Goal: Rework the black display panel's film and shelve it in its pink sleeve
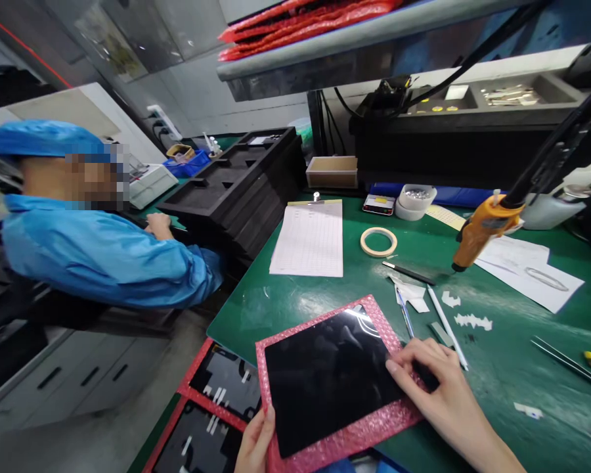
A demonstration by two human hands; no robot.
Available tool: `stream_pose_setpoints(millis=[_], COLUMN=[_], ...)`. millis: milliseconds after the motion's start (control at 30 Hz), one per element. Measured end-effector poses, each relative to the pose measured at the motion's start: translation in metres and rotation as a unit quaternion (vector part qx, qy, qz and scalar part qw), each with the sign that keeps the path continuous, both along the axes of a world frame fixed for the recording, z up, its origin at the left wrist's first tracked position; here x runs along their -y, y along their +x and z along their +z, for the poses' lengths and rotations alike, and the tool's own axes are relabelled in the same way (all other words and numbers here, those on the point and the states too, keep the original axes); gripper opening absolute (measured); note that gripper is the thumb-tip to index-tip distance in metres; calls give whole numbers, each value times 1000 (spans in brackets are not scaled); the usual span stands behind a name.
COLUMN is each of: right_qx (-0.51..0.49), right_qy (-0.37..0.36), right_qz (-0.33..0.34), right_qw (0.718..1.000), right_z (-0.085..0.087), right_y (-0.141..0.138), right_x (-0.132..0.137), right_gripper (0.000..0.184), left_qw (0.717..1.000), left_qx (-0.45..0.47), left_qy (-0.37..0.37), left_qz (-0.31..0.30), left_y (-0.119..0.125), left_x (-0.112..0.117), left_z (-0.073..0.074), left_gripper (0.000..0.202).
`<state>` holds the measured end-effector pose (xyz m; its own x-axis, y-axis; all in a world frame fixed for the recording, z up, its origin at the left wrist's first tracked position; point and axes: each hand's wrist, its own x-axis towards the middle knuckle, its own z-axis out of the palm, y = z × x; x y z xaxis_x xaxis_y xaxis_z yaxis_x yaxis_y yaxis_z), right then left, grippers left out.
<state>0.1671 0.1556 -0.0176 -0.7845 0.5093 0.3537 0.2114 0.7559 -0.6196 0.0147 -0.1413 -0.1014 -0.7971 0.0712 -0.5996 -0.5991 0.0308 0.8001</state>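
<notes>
A black glossy screen panel [332, 378] lies face up on a pink bubble-wrap sheet [345, 437], both tilted near the table's front edge. My left hand [256, 441] grips the lower left edge of the sheet, its thumb on top beside the panel. My right hand [440, 387] is closed at the panel's right edge, thumb and fingertips pinched there over the wrap. The undersides of both hands' grips are hidden. Just beyond my right hand lie a white pen-like stick [448, 328] and a blue pen [404, 312].
More panels on pink wrap [226, 378] sit at lower left. An orange electric screwdriver [487, 230] hangs at right. On the green table [532, 447] are a paper clipboard [309, 240], a tape roll [378, 242] and tweezers [571, 364]. A co-worker [103, 256] sits left, beside stacked black trays [236, 184].
</notes>
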Motion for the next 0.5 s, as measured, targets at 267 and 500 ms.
stream_pose_setpoints(millis=[267, 500], right_qx=[20, 17], right_qy=[139, 113], right_qz=[-95, -150], right_qw=[985, 982], right_z=[3, -10], right_y=[11, -1], right_x=[15, 36], right_gripper=[28, 28], left_qw=[997, 995], left_qx=[-5, -7], left_qy=[48, 39], left_qz=[-67, -92], left_y=[4, 1], left_x=[-11, -11], left_z=[6, 3], left_gripper=[74, 76])
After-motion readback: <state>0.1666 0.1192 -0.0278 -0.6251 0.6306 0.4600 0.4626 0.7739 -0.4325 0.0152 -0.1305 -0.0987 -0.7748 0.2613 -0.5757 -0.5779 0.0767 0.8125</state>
